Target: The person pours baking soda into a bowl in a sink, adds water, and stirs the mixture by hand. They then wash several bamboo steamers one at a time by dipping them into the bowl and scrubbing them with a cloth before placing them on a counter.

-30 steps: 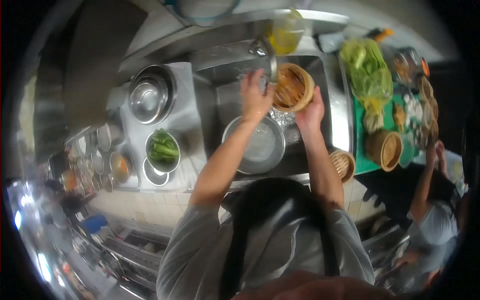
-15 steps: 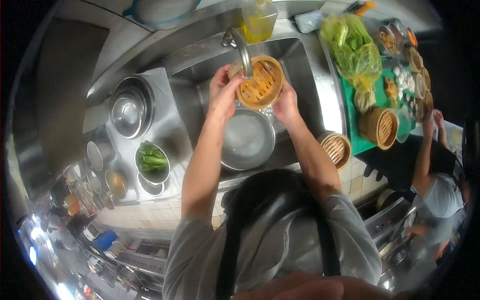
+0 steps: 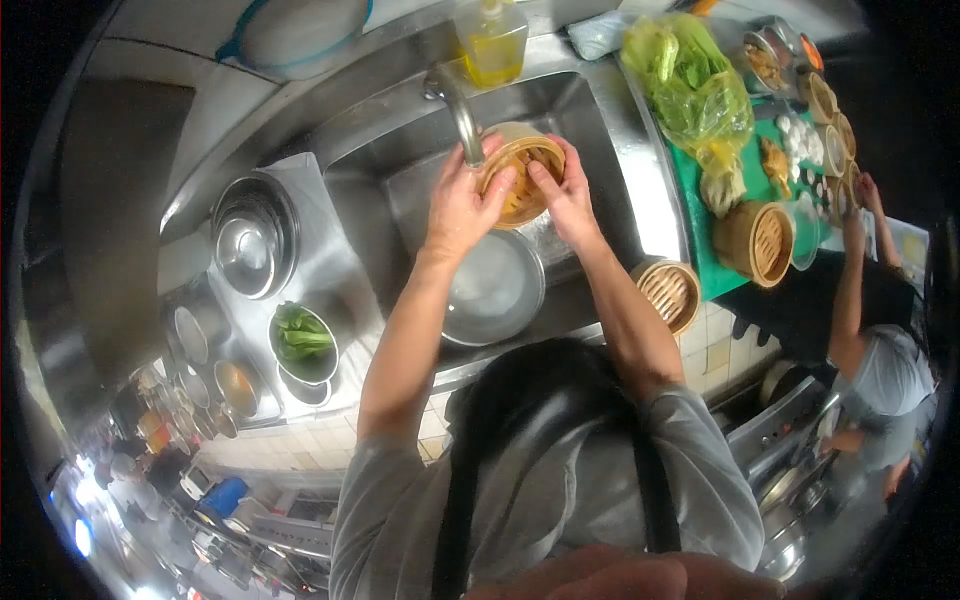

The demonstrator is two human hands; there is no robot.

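Between both hands I hold a round bamboo steamer basket [image 3: 524, 205] over the sink, close under the curved metal tap [image 3: 462, 120]. My left hand [image 3: 468, 205] grips its left side, thumb on the slatted inside. Around the right side wraps my right hand [image 3: 566, 195], its thumb also reaching over the rim onto the slats. The basket is tilted, so its inside faces me and part of its outer wall shows at the top. Below it in the sink [image 3: 370, 200] lies a wide grey metal bowl [image 3: 492, 290].
Right of the sink stand bamboo steamers [image 3: 668, 298] and a green board [image 3: 705, 270] with bagged leafy greens [image 3: 690, 80]. Stacked metal bowls [image 3: 248, 245] and a pot of greens [image 3: 302, 338] are at left. A soap bottle [image 3: 492, 45] stands behind. A co-worker [image 3: 880, 370] works at far right.
The steamer basket has tilted, showing more of its outer wall. My right hand has moved up along its side, and both thumbs now lie inside it. The view has shifted slightly.
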